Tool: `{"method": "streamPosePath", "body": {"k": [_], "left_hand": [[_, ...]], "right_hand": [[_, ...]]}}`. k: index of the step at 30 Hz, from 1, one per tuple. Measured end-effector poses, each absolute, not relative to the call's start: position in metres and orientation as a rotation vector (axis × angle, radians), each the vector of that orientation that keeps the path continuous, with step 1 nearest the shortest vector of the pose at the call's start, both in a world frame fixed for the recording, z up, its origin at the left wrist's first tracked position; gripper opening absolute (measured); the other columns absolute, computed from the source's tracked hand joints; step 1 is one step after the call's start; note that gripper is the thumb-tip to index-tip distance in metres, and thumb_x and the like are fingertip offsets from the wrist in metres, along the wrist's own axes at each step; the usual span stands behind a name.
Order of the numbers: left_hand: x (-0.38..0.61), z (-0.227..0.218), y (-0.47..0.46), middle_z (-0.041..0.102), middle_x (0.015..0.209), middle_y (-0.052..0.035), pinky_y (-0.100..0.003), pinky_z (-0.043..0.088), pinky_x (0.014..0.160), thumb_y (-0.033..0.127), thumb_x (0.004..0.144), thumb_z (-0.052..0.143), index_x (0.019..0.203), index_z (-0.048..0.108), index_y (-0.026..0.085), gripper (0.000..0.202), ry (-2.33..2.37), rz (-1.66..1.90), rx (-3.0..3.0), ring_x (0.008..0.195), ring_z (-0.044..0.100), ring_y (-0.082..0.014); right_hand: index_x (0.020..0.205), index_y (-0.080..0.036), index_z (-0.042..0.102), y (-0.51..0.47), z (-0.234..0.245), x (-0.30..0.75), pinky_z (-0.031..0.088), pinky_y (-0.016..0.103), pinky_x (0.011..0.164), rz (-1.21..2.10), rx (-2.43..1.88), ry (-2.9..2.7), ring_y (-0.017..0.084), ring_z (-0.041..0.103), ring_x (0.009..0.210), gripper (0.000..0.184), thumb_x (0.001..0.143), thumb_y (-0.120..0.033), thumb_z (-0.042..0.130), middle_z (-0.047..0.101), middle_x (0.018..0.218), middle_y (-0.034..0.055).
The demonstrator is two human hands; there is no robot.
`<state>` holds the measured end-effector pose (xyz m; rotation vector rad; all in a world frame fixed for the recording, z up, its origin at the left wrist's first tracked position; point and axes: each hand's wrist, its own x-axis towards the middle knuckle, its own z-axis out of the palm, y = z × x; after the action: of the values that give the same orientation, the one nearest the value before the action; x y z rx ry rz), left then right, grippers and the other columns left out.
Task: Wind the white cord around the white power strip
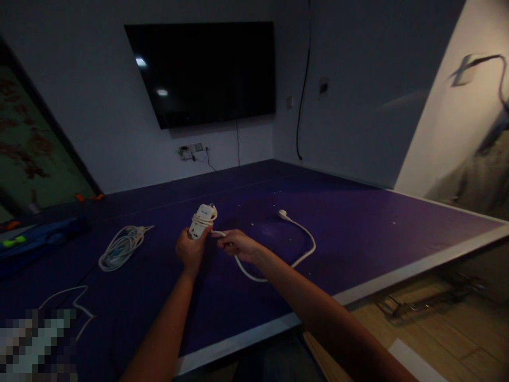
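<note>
My left hand (190,248) is closed around a white power strip (196,229), held up over the purple table. White cord is wound around the strip's middle, and sockets show on its face. My right hand (238,245) pinches the white power cord (253,278) just right of the strip. From there the cord loops down behind my right forearm and curves back up across the table. Its plug (282,214) lies on the tabletop beyond my right hand. Part of the cord is hidden by the forearm.
A coiled white cable (123,248) lies left of my hands. Another thin white cord (81,302) is nearer the front left. Blue fabric (47,241) sits at the far left. The table's white edge (421,268) runs along the right. A television (214,74) hangs on the wall.
</note>
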<state>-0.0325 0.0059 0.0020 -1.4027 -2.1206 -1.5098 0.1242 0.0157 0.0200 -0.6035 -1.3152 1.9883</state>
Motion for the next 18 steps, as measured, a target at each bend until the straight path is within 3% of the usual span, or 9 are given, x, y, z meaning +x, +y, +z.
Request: {"method": "streamPosePath", "body": {"k": [7,12,15,18], "left_hand": [[-0.038,0.003,0.009,0.066,0.09,-0.0153,-0.036,0.041,0.075,0.062,0.07,0.056,0.098,0.06,0.015,0.055,-1.916,-1.305,-1.444,0.087,0.06,-0.0293],[-0.04,0.008,0.006,0.064,0.099,-0.0186,-0.037,0.04,0.081,0.062,0.078,0.048,0.117,0.056,0.01,0.066,-1.801,-1.249,-1.59,0.095,0.058,-0.0309],[-0.041,0.009,0.005,0.062,0.103,-0.0201,-0.038,0.04,0.082,0.063,0.081,0.041,0.126,0.05,0.007,0.072,-1.784,-1.145,-1.649,0.097,0.057,-0.0315],[-0.038,0.009,0.004,0.062,0.1,-0.0186,-0.039,0.039,0.08,0.064,0.082,0.039,0.131,0.046,0.007,0.075,-1.776,-0.974,-1.712,0.095,0.057,-0.0312]], "right_hand": [[0.083,-0.013,0.065,0.014,0.013,0.117,0.013,0.02,0.039,1.582,-0.69,-1.477,0.004,0.026,0.036,0.023,0.068,-0.03,0.064,0.04,0.043,-0.0095],[0.075,-0.012,0.065,0.022,0.009,0.123,0.019,0.021,0.042,1.298,-0.644,-1.625,0.005,0.027,0.04,0.033,0.078,-0.044,0.055,0.038,0.045,-0.0075],[0.067,-0.013,0.064,0.025,0.012,0.13,0.027,0.021,0.048,0.942,-0.651,-1.852,0.007,0.038,0.046,0.033,0.084,-0.038,0.05,0.047,0.049,-0.0038],[0.075,-0.015,0.068,0.026,0.017,0.139,0.035,0.021,0.058,0.541,-0.768,-2.077,0.013,0.055,0.063,0.024,0.085,-0.027,0.049,0.064,0.068,0.0027]]}}
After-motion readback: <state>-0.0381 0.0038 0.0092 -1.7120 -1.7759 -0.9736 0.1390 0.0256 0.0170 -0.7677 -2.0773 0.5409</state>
